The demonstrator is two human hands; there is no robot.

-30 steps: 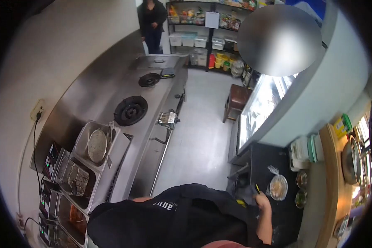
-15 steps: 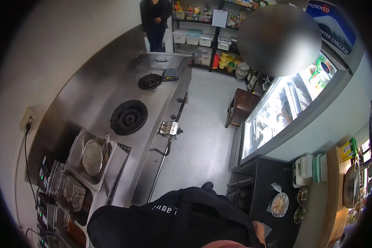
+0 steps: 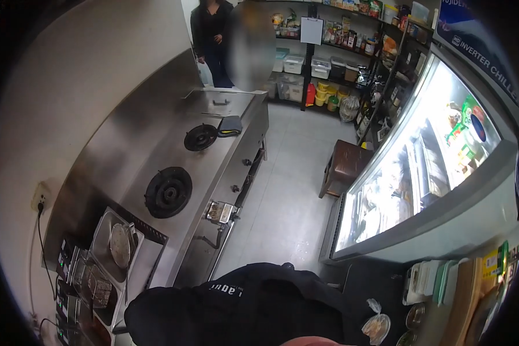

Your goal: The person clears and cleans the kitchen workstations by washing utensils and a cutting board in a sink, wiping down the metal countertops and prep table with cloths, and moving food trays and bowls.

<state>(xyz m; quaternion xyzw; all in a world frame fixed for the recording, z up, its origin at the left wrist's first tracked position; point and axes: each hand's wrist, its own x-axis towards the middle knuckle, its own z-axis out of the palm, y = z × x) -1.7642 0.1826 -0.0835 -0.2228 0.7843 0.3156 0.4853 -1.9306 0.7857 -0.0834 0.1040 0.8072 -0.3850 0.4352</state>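
Note:
Neither of my hands shows now. My black top (image 3: 254, 305), with white lettering on it, fills the bottom middle. A blurred pinkish patch (image 3: 312, 341) cuts into the bottom edge, and I cannot make out what it is. Nearest on the right, a knotted clear plastic bag (image 3: 376, 328) with pale food inside rests on the black counter (image 3: 357, 288). To the left stand the fryers, with a wire basket (image 3: 100, 288) and a steel tray (image 3: 101, 230) holding a round, pale, worn-looking item (image 3: 121, 245).
A steel stove counter with two black burners (image 3: 168, 192) runs along the left. A lit glass chiller (image 3: 403, 179) and a brown stool (image 3: 345, 167) border the floor aisle on the right. Stocked shelves (image 3: 343, 46) and a person in dark clothes (image 3: 212, 43) are at the back.
My view has turned and shifted, bringing the chiller larger into frame. The hand at the lower right has gone out of sight. A blurred figure now appears left, beside the standing person.

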